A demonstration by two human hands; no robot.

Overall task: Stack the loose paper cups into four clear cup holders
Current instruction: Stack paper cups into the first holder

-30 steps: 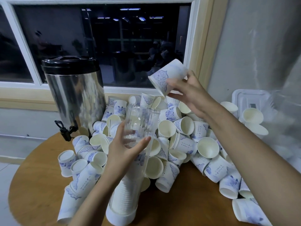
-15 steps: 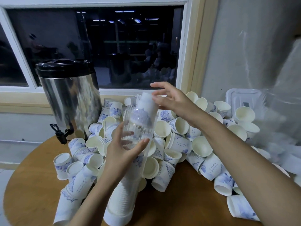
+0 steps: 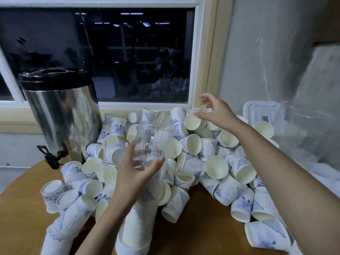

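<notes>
A tall clear cup holder [image 3: 152, 142] leans toward me in the middle of the table, its lower part filled with a stack of nested white cups [image 3: 137, 227]. My left hand [image 3: 136, 172] grips the tube round its middle. My right hand [image 3: 215, 111] hovers with spread, loosely bent fingers over the back of the heap, its fingertips at a cream-lined cup [image 3: 193, 121] lying on its side; it holds nothing. Several loose white-and-blue paper cups [image 3: 215, 166] lie in a heap across the round wooden table [image 3: 22, 214].
A steel drinks urn [image 3: 60, 115] with a black lid and tap stands at the back left. A white plastic lid [image 3: 261, 111] and crumpled clear plastic wrap [image 3: 303, 140] sit at the right by the wall. A dark window runs behind the heap.
My right hand carried a cup to the tube's mouth and dropped it in, then moved away right to the back of the heap, empty. My left hand kept its grip.
</notes>
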